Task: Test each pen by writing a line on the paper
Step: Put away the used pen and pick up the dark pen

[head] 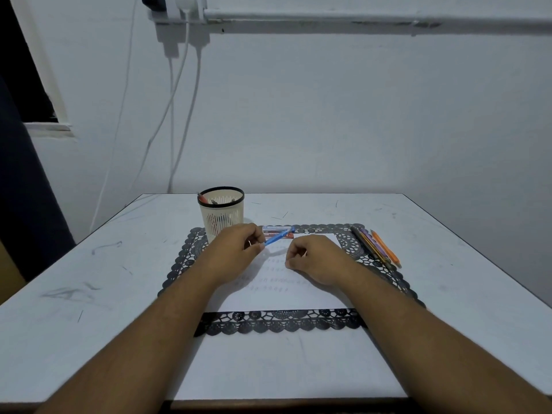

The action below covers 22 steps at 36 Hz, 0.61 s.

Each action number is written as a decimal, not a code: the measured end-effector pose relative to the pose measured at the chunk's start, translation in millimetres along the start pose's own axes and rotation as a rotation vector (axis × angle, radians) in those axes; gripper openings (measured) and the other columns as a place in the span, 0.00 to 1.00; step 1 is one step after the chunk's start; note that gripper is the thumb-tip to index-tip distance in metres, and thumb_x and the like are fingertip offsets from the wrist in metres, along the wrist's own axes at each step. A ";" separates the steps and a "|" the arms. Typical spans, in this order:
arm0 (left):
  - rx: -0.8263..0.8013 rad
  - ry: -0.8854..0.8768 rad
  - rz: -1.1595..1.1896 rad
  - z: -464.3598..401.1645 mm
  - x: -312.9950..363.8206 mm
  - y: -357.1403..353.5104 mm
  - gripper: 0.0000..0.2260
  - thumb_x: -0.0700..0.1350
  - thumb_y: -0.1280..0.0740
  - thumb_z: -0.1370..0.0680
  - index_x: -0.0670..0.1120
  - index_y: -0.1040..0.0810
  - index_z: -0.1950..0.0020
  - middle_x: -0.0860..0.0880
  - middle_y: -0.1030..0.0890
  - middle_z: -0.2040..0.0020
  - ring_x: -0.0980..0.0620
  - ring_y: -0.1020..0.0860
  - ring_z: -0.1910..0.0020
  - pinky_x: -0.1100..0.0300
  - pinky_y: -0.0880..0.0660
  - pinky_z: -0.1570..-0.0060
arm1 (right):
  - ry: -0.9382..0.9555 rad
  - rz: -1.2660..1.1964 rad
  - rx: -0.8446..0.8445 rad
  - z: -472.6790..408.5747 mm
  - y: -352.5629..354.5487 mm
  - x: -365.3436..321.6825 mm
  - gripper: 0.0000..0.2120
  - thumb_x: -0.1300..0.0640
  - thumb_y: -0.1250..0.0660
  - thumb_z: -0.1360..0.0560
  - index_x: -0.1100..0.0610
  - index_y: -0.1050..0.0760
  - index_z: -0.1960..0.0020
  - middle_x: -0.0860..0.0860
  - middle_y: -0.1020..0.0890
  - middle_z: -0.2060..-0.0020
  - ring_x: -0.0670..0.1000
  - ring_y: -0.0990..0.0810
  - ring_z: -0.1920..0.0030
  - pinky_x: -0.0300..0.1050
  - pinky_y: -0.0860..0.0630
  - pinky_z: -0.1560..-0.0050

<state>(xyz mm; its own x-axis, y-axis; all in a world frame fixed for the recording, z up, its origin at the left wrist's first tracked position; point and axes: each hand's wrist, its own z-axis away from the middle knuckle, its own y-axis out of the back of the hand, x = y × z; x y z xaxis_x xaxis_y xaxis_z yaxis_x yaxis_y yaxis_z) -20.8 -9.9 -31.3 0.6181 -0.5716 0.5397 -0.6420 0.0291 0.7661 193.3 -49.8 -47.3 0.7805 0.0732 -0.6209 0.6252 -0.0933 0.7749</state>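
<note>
A white sheet of paper with several faint rows of scribbles lies on a black lace mat. My left hand pinches a blue pen by one end; the pen points up and to the right above the paper's far edge. My right hand rests on the paper with its fingers curled; whether it holds something small I cannot tell. Two more pens, one blue-white and one red, lie at the paper's far edge behind the held pen.
A white mesh pen cup with a black rim stands at the mat's far left corner and holds a few pens. Several pencils and pens lie on the mat's right side. The table ends at the wall behind.
</note>
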 end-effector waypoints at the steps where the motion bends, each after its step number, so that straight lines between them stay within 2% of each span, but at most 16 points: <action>1: -0.002 -0.001 0.003 0.4 0.1 0.1 0.06 0.46 0.32 0.18 0.53 0.22 0.54 0.55 0.20 0.56 0.54 0.23 0.57 0.66 0.33 0.65 | 0.004 -0.012 0.028 0.3 1.0 0.6 0.04 0.55 0.27 0.23 0.49 0.18 0.57 0.45 0.16 0.60 0.48 0.19 0.58 0.50 0.21 0.55; 5: -0.005 0.001 0.018 0.8 0.5 0.0 0.07 0.46 0.32 0.18 0.55 0.23 0.55 0.56 0.20 0.57 0.54 0.23 0.57 0.64 0.33 0.64 | -0.023 -0.261 0.128 0.1 7.2 1.3 0.06 0.59 0.31 0.19 0.50 0.19 0.53 0.50 0.18 0.60 0.46 0.24 0.62 0.38 0.27 0.63; 8: -0.005 0.002 0.018 1.0 0.1 -0.2 0.07 0.46 0.32 0.18 0.55 0.23 0.55 0.56 0.21 0.56 0.54 0.23 0.57 0.64 0.33 0.64 | -0.011 -0.424 0.184 -2.2 12.9 0.4 0.09 0.61 0.33 0.17 0.50 0.16 0.49 0.48 0.16 0.58 0.45 0.23 0.61 0.41 0.27 0.59; 10: -0.002 0.004 0.021 1.0 0.1 -0.3 0.06 0.46 0.32 0.18 0.54 0.22 0.54 0.56 0.20 0.56 0.54 0.23 0.56 0.63 0.32 0.63 | 0.003 -0.479 0.211 -2.7 14.8 0.8 0.11 0.60 0.34 0.17 0.49 0.14 0.48 0.46 0.15 0.58 0.46 0.22 0.61 0.45 0.23 0.59; 13: 0.005 0.001 0.041 0.6 0.9 -0.3 0.04 0.46 0.32 0.18 0.53 0.21 0.52 0.55 0.19 0.54 0.52 0.22 0.54 0.61 0.30 0.61 | 0.008 -0.656 0.246 -2.0 15.0 -2.5 0.08 0.63 0.32 0.18 0.55 0.15 0.47 0.54 0.13 0.56 0.49 0.19 0.60 0.49 0.19 0.58; 15: 0.005 -0.004 0.051 0.6 1.4 -0.5 0.04 0.46 0.32 0.18 0.53 0.21 0.52 0.54 0.19 0.53 0.51 0.22 0.53 0.60 0.28 0.58 | 0.013 -0.793 0.264 -1.1 15.3 -6.3 0.04 0.65 0.30 0.20 0.61 0.17 0.46 0.59 0.13 0.54 0.51 0.16 0.58 0.48 0.17 0.59; 17: 0.009 -0.003 0.061 0.6 1.4 -0.7 0.04 0.46 0.32 0.18 0.54 0.21 0.51 0.54 0.19 0.53 0.51 0.22 0.53 0.59 0.27 0.57 | 0.023 -0.868 0.274 -0.2 15.0 -8.8 0.04 0.66 0.29 0.21 0.64 0.18 0.46 0.60 0.13 0.54 0.54 0.14 0.55 0.46 0.17 0.60; 22: 0.024 -0.013 0.081 0.3 0.9 -0.6 0.04 0.45 0.32 0.18 0.54 0.20 0.50 0.54 0.19 0.53 0.53 0.22 0.54 0.62 0.28 0.59 | 0.029 -0.906 0.299 0.1 13.8 -12.4 0.02 0.64 0.28 0.22 0.62 0.17 0.49 0.59 0.12 0.54 0.55 0.14 0.54 0.45 0.17 0.61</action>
<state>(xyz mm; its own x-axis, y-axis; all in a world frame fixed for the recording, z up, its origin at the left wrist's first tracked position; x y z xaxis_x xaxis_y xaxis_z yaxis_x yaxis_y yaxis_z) -20.1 -10.7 -31.3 0.5579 -0.5788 0.5948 -0.7006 0.0558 0.7114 192.2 -52.1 -29.0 0.0023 0.2662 -0.9639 0.9690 -0.2386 -0.0636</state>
